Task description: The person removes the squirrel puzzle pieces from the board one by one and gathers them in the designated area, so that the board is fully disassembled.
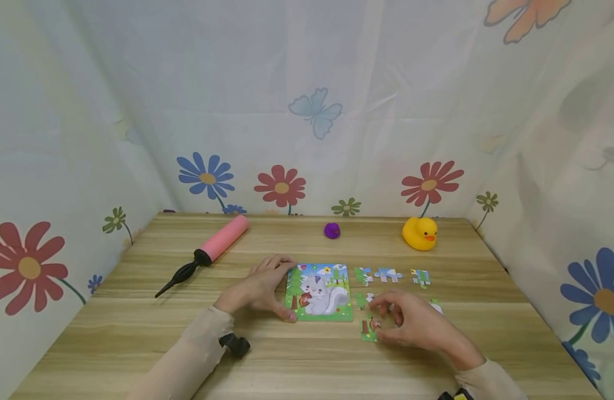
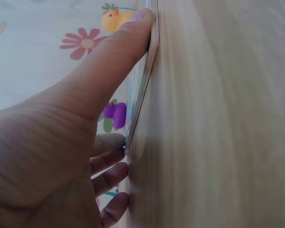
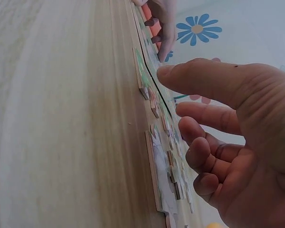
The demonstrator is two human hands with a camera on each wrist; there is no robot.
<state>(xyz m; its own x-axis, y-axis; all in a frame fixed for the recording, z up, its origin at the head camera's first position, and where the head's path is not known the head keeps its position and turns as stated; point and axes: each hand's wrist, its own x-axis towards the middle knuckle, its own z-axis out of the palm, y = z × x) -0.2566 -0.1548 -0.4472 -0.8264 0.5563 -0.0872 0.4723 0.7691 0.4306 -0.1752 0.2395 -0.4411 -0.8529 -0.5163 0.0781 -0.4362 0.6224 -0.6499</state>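
Observation:
A square puzzle board (image 1: 319, 293) printed with a grey squirrel lies flat on the wooden table. My left hand (image 1: 262, 286) rests along its left side, thumb over the lower left corner and fingertips at the upper left corner. To the right of the board lie several loose puzzle pieces, among them a blue-and-white piece (image 1: 388, 275) and one with a brown trunk (image 1: 365, 329). Low over these pieces is my right hand (image 1: 414, 322), its fingers loosely bent and its thumb apart from them. It hides some pieces in the head view; nothing shows between its fingers in the right wrist view.
A pink hand pump (image 1: 224, 239) with a black nozzle lies at the back left of the table (image 1: 287, 366). Behind the board sits a small purple duck (image 1: 332, 230), and a yellow rubber duck (image 1: 418, 233) stands at the back right. Flower-printed curtains (image 1: 257, 128) enclose the table.

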